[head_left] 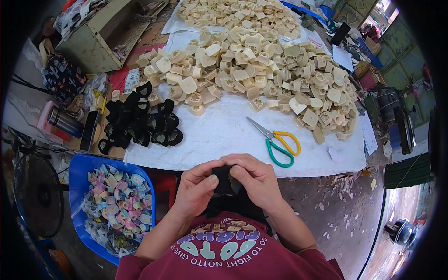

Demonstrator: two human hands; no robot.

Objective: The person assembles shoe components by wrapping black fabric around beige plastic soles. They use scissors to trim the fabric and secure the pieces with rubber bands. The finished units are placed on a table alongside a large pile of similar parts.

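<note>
My left hand and my right hand come together in front of my chest, just off the near table edge. Between them they grip a small black piece, thumbs on its near side and fingers curled behind. Its full shape is partly hidden by the fingers. Beyond, on the white cloth, lie scissors with one yellow and one green handle, blades spread slightly and pointing away to the left. Left of them sits a heap of similar-looking black pieces.
Many cream D-shaped moulded pieces cover the far table. A blue bin of pastel-coloured pieces stands at lower left, near a black fan. A steel flask and a phone occupy the left edge; a machine stands right.
</note>
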